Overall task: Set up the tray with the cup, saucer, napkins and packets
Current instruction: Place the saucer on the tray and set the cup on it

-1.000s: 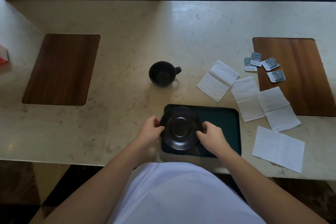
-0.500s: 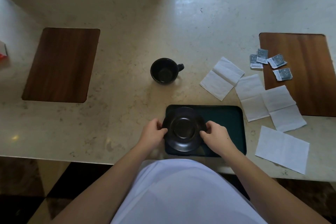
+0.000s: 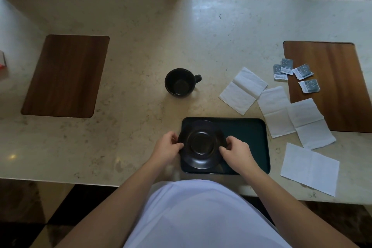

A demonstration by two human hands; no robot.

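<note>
A black saucer (image 3: 201, 144) lies on the left half of a dark green tray (image 3: 247, 137) near the counter's front edge. My left hand (image 3: 168, 148) grips the saucer's left rim and my right hand (image 3: 235, 150) grips its right rim. An empty black cup (image 3: 180, 82) stands upright on the counter beyond the tray, handle pointing right. Several white napkins (image 3: 242, 89) lie unfolded to the right of the tray. Several small grey packets (image 3: 285, 67) lie further back right, partly on a wooden mat.
Two brown wooden mats sit in the marble counter, one at the left (image 3: 64, 75) and one at the right (image 3: 332, 84). A red and white object (image 3: 2, 62) shows at the far left edge. A window frame runs along the back.
Both hands still hold the saucer on the tray; it has barely shifted. The view has moved slightly.
</note>
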